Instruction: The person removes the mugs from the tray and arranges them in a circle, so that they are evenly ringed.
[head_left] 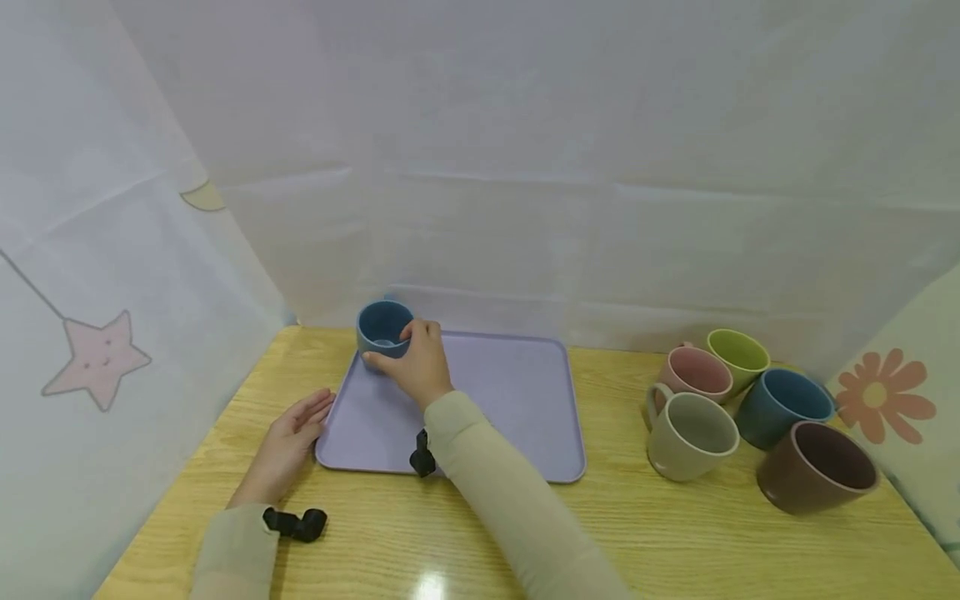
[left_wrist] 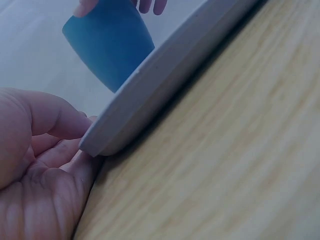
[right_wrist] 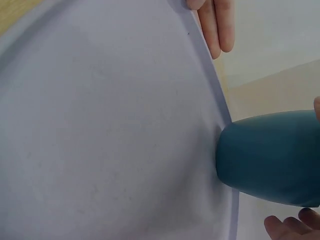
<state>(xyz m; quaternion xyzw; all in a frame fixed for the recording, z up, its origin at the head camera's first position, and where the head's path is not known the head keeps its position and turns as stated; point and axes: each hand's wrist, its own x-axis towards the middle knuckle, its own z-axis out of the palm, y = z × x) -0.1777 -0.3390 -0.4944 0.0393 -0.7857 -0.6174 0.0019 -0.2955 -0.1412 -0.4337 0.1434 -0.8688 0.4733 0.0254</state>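
A blue mug (head_left: 384, 327) stands at the far left corner of a lilac tray (head_left: 517, 400); its base meets the tray by the raised edge. My right hand (head_left: 422, 367) grips this mug near its rim, with the thumb on the near side and fingers on the right. In the right wrist view the blue mug (right_wrist: 270, 157) is seen from the side, between thumb and fingertips. My left hand (head_left: 285, 442) lies along the tray's left edge, fingers extended. In the left wrist view the left hand's thumb and fingers (left_wrist: 55, 117) touch the tray rim (left_wrist: 125, 107).
To the right on the wooden table (head_left: 615, 542) stand a pink mug (head_left: 697, 372), a green mug (head_left: 738, 358), a second blue mug (head_left: 783, 408), a cream mug (head_left: 690, 437) and a brown mug (head_left: 813, 471), close together. A white cloth backdrop (head_left: 487, 208) rises behind the tray.
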